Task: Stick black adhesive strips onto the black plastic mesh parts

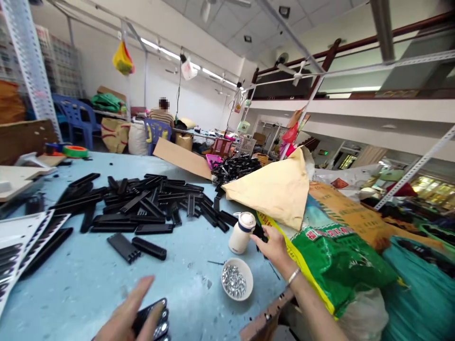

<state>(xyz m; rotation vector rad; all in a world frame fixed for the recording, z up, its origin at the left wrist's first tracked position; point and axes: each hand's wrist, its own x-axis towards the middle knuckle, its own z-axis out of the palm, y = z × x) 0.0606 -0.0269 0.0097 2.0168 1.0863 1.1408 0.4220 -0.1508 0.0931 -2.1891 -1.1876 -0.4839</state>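
Note:
My left hand (pixel 124 315) is at the bottom edge, its thumb and a finger around a small stack of black plastic pieces (pixel 161 317) with round silver spots at their ends. My right hand (pixel 273 246), with a bracelet at the wrist, reaches in beside a white lidded bottle (pixel 241 234). Its thumb and forefinger are apart, close to the bottle's side; whether they touch it I cannot tell. Dark pieces show behind these fingers. In front of the bottle stands a white bowl (pixel 249 290) of small shiny metal parts.
Many flat black plastic pieces (pixel 151 227) are heaped across the blue table (pixel 192 289). Cardboard (pixel 183 158) and a darker heap (pixel 236 168) lie farther back. Green and yellow sacks (pixel 330 265) crowd the right. White trays (pixel 21 251) stand left. A person (pixel 161 115) sits in the background.

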